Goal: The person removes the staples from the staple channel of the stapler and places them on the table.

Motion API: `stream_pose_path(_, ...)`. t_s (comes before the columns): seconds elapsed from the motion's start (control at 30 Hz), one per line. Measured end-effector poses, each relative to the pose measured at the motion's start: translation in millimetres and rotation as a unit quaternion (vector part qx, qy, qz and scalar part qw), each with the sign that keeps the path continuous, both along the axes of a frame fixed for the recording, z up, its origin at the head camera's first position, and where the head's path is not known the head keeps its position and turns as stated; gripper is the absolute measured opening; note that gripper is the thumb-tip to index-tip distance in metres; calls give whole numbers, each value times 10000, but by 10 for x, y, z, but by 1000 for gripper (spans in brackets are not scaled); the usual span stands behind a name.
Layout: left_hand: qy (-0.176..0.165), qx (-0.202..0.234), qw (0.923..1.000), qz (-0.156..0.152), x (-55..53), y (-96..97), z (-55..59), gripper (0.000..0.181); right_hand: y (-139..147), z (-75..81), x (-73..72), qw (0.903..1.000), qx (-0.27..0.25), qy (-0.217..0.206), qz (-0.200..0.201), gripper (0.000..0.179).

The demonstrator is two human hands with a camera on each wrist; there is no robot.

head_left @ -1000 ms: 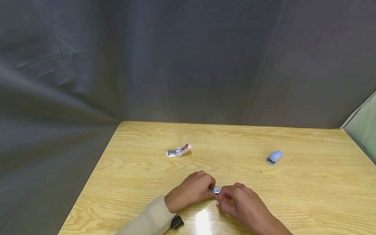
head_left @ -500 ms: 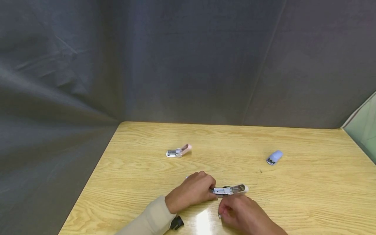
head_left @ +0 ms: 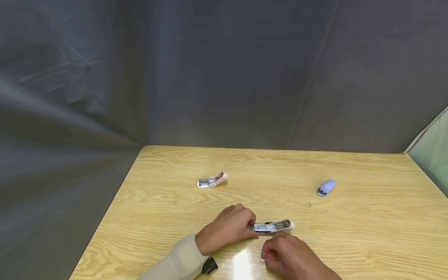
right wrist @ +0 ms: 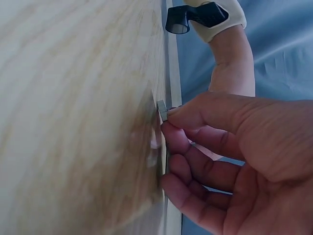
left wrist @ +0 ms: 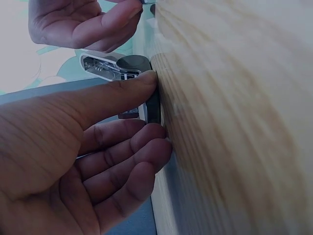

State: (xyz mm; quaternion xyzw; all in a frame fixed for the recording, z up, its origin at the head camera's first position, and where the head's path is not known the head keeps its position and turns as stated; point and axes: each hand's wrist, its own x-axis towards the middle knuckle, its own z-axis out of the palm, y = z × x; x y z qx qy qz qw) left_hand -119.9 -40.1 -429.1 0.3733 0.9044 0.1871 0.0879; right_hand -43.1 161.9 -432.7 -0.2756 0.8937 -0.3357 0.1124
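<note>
The step in hand, as I judge it, is handling a small loose piece beside a stapler that I steady with its lid raised. Going from the left, a pink-and-white stapler (head_left: 212, 181) sits farther back on the tabletop (head_left: 157, 179), its lid also tipped up. In front of it my left grip (head_left: 231, 225) is drawn in close, thumb on one side and fingers on the other, around the near end of the white-lidded stapler (head_left: 265, 228); the metal channel and raised lid stick out to the right, uncovered. Just in front of that stapler and apart from it, a small metal piece (right wrist: 162, 110) is pinched between thumb and forefinger of my right grip (head_left: 290, 254), the gap no wider than the piece; whether the piece touches the tabletop, I cannot tell. Farthest right and back lies a blue stapler (head_left: 326, 188), well apart from both grips. The next move, I think, calls for keeping the left hold steady and the right pinch light but sure, since so slim a piece could slip
</note>
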Motion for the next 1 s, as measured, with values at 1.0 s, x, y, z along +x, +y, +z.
stream_pose_path(1.0,869,-698,9931,-362,75,39,144,31,141,150,63,9969,-284,733,-90,26)
